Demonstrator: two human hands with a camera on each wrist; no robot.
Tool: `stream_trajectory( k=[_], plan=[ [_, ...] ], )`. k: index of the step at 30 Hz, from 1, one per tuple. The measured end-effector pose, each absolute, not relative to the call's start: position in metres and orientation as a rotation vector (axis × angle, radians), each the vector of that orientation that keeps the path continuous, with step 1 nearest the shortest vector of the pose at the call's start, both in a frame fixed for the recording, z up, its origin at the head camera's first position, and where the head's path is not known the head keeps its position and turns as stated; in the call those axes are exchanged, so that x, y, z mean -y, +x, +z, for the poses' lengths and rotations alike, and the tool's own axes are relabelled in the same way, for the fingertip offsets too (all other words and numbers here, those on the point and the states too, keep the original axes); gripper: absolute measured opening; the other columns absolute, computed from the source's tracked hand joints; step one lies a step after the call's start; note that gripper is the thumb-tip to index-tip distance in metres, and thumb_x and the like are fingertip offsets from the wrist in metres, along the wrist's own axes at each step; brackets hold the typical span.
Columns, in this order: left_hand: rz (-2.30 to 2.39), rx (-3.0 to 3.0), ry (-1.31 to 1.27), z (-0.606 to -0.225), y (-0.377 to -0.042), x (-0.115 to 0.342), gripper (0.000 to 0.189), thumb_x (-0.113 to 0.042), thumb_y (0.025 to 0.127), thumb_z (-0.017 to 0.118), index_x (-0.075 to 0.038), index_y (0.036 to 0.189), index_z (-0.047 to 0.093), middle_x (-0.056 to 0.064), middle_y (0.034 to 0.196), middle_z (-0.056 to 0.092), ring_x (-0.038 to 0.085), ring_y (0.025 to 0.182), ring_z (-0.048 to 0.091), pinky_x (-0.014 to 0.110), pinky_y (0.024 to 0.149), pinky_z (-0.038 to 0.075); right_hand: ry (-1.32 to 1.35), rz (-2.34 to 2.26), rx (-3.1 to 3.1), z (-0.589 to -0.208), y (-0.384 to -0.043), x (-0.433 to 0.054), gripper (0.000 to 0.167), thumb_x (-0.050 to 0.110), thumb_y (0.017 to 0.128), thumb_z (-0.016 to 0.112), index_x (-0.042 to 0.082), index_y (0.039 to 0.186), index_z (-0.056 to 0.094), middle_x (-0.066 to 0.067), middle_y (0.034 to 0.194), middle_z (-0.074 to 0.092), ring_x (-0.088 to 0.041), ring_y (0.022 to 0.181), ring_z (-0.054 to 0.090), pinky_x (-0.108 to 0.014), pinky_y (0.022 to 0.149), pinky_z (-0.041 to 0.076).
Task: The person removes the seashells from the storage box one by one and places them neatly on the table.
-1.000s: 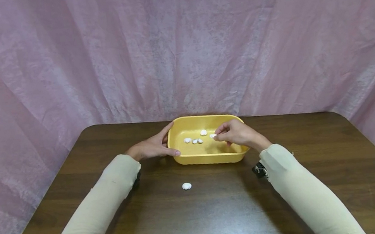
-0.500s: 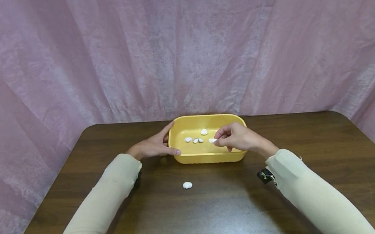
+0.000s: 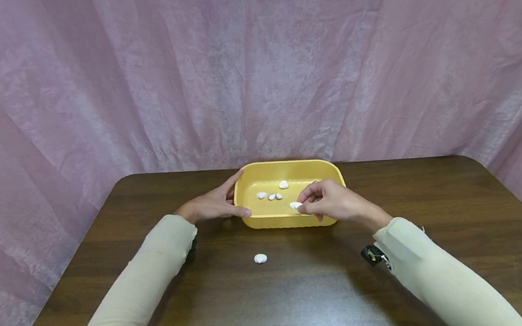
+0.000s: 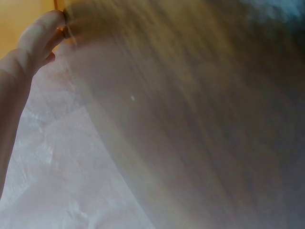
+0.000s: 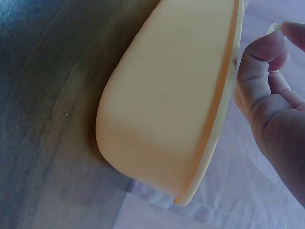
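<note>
My left hand holds the left end of a yellow plastic basin, thumb at the near rim and fingers along the far side. Between right thumb and fingertips, a white seashell is pinched just inside the near wall. The right hand reaches over the basin's right part and hides some of its floor. In the right wrist view, a pale bit of the shell shows at the fingertips, above the rim. Inside the basin lie several more white seashells, two of them side by side.
One white seashell lies on the dark wooden table, in front of the basin. A pink curtain hangs right behind the table's far edge, close to the basin.
The right hand has come nearer within the basin, bringing the pinched shell toward the near wall. The left hand, the basin and the shell on the table have stayed about where they were.
</note>
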State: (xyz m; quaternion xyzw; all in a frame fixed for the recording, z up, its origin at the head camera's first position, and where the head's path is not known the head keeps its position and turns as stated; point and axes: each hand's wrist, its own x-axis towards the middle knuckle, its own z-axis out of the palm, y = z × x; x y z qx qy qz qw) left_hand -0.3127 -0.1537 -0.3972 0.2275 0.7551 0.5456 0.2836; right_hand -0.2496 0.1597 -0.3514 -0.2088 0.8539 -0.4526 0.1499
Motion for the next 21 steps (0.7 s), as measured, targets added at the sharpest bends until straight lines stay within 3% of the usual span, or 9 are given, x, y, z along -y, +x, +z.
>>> stream_trajectory(
  k=[21],
  plan=[
    [1.476,-1.993,0.598,-0.396,-0.314,0.152,0.117,-0.008,0.088,0.076,-0.026,0.159,-0.015,0.023,0.158,0.028,0.036,0.131,0.049,0.029,0.091,0.05,-0.652,-1.348,-2.364,-0.363,-0.227,-0.154,0.016,0.009,0.087,0.073,-0.003,0.095,0.067,-0.002,0.077,0.062,-0.021,0.066,0.058,-0.031,0.057,0.051]
  ],
)
